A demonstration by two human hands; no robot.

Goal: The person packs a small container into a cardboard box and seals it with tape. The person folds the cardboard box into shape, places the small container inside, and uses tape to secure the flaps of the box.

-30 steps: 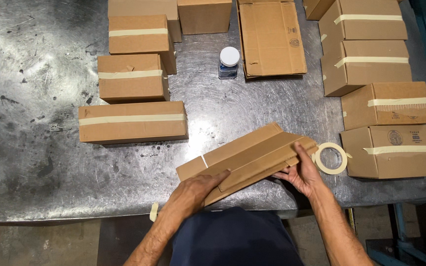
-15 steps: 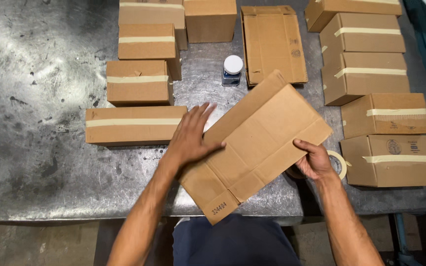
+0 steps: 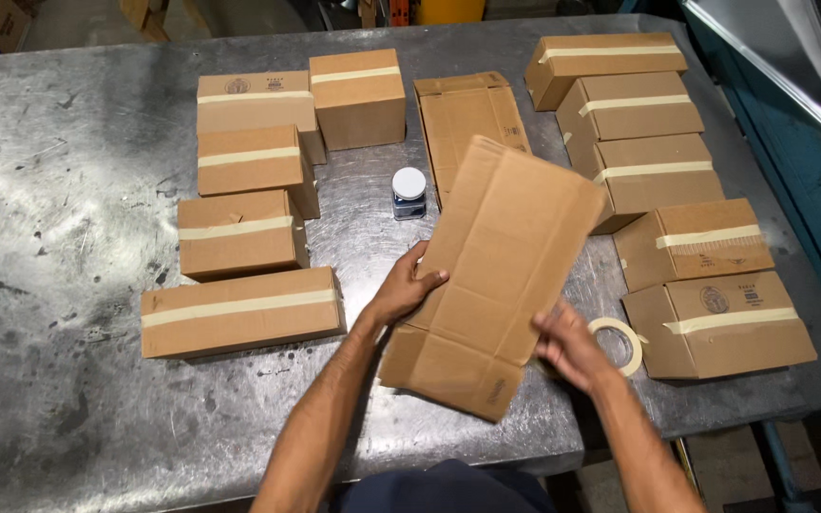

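I hold a flattened cardboard box (image 3: 501, 266) tilted above the metal table (image 3: 68, 237), its long side running away from me. My left hand (image 3: 401, 290) grips its left edge, thumb on top. My right hand (image 3: 567, 347), blurred, holds its lower right edge. A roll of beige masking tape (image 3: 631, 334) lies on the table just right of my right hand. A small jar with a white lid (image 3: 409, 193) stands beyond my left hand.
Several taped cardboard boxes stand in a column at the left (image 3: 239, 309) and another at the right (image 3: 724, 323). A second flattened box (image 3: 458, 114) lies at the back centre. A blue metal frame (image 3: 791, 161) runs along the table's right side.
The flattened box was folded low on the table, then opened out flat and swung so that it points away from me. My left hand moved to its left edge; my right hand slid down its right edge.
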